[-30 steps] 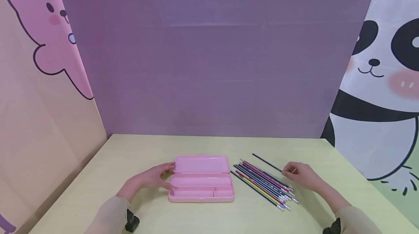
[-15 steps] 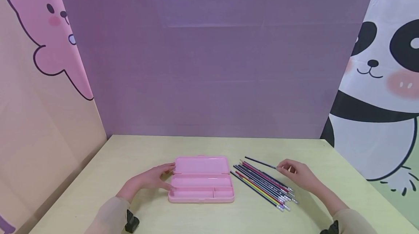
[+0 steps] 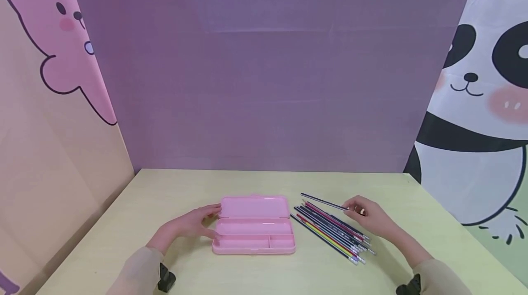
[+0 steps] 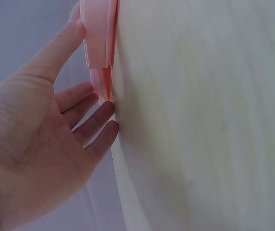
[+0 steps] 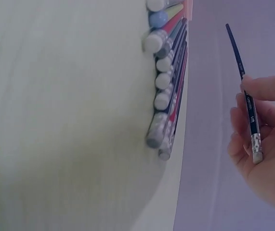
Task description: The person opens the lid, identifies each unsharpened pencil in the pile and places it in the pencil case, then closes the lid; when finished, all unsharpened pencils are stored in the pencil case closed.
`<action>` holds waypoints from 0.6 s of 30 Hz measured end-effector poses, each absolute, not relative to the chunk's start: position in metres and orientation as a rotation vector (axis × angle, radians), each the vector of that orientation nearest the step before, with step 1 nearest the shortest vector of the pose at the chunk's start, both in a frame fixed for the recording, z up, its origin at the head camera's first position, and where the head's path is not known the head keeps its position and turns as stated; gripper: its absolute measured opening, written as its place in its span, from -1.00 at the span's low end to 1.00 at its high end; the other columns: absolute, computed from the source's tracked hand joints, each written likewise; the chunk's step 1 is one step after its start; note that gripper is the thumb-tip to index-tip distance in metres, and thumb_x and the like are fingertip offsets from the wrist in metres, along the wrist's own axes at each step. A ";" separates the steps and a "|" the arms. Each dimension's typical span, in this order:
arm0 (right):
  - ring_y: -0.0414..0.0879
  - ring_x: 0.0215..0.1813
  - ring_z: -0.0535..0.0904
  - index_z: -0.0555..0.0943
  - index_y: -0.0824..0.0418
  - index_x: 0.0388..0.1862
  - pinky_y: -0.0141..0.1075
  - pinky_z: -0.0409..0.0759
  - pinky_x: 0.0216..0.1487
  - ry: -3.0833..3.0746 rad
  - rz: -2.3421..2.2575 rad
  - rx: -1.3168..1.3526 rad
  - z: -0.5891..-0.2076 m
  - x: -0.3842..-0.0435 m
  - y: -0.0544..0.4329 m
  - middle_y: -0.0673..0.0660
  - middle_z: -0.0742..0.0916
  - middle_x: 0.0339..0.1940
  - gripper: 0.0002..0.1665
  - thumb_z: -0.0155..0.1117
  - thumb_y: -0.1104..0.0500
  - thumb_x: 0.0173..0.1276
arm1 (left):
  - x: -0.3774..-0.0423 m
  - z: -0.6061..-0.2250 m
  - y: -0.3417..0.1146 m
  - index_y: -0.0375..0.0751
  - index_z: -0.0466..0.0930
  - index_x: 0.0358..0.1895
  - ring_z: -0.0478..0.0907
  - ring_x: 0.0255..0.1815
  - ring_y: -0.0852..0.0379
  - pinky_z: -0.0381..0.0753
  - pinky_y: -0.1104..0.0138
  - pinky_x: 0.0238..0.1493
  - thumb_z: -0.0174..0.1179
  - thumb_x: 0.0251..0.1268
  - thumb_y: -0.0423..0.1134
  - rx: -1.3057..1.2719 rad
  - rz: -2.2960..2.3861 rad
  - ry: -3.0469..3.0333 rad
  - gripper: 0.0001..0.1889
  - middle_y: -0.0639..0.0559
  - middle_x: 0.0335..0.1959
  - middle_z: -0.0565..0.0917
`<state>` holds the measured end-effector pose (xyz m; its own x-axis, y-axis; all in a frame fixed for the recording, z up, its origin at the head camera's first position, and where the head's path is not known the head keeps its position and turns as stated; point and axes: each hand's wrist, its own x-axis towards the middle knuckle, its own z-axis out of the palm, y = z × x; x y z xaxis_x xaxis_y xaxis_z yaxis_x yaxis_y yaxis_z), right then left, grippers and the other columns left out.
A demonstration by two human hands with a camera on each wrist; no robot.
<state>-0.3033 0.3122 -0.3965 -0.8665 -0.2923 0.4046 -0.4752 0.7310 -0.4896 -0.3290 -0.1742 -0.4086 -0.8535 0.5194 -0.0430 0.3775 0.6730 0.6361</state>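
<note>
Holding one dark pencil (image 3: 323,201) in a pinch of thumb and fingers, the right hand (image 3: 371,215) was at the lower right of the head frame, beyond the loose pencils (image 3: 330,231). The left hand (image 3: 194,223) was spread and relaxed, with its thumb touching the left side of the pink pencil case (image 3: 255,227), which lay with raised lid at lower centre. I judged the step to be taking up a single pencil; the next move probably called for carrying it leftward and turning it along the long compartment, while the case was kept steady. Only the right wrist view showed the pencil's eraser (image 5: 257,157) near the palm, and one blue tip (image 5: 158,19) among white ones. Only the left wrist view showed the palm and the case's side wall.
</note>
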 end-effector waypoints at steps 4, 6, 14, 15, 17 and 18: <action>-0.33 -0.40 0.38 0.61 0.19 -0.23 -0.45 0.42 -0.48 -2.606 0.812 0.637 -0.395 -0.304 0.306 -0.06 0.58 -0.42 -0.87 0.27 0.31 0.24 | -0.332 -0.411 -0.175 -0.28 0.13 0.42 0.09 0.44 -0.26 0.06 -0.14 0.42 0.43 -0.07 0.01 0.728 0.948 2.662 -0.02 -0.25 0.45 0.14; -0.33 -0.40 0.38 0.62 0.17 -0.24 -0.45 0.43 -0.47 -2.604 0.785 0.635 -0.393 -0.304 0.303 -0.07 0.59 -0.41 -0.87 0.29 0.30 0.23 | -0.333 -0.412 -0.175 -0.28 0.13 0.42 0.08 0.44 -0.26 0.05 -0.13 0.43 0.43 -0.07 0.01 0.731 0.945 2.664 -0.02 -0.25 0.45 0.13; -0.32 -0.42 0.40 0.65 0.15 -0.18 -0.46 0.44 -0.48 -2.601 0.846 0.659 -0.392 -0.308 0.290 -0.05 0.60 -0.40 -0.85 0.27 0.21 0.27 | -0.332 -0.411 -0.175 -0.29 0.13 0.42 0.10 0.43 -0.26 0.06 -0.13 0.43 0.43 -0.07 0.01 0.726 0.942 2.664 -0.02 -0.26 0.45 0.15; -0.32 -0.42 0.40 0.66 0.14 -0.18 -0.46 0.44 -0.48 -2.598 0.853 0.665 -0.392 -0.309 0.288 -0.06 0.59 -0.40 -0.85 0.27 0.21 0.27 | -0.332 -0.412 -0.175 -0.28 0.13 0.42 0.09 0.44 -0.26 0.05 -0.12 0.43 0.43 -0.07 0.01 0.724 0.943 2.663 -0.02 -0.25 0.45 0.15; -0.32 -0.43 0.40 0.66 0.13 -0.17 -0.46 0.45 -0.49 -2.593 0.865 0.675 -0.392 -0.310 0.285 -0.07 0.59 -0.41 -0.85 0.27 0.21 0.28 | -0.333 -0.412 -0.175 -0.29 0.13 0.42 0.10 0.43 -0.26 0.06 -0.12 0.43 0.43 -0.07 0.01 0.727 0.941 2.664 -0.02 -0.25 0.45 0.15; -0.32 -0.44 0.40 0.66 0.12 -0.18 -0.46 0.45 -0.50 -2.588 0.867 0.679 -0.392 -0.311 0.283 -0.07 0.58 -0.42 -0.85 0.27 0.21 0.27 | -0.333 -0.412 -0.175 -0.29 0.13 0.42 0.10 0.43 -0.26 0.06 -0.13 0.43 0.43 -0.07 0.01 0.730 0.939 2.665 -0.02 -0.25 0.45 0.15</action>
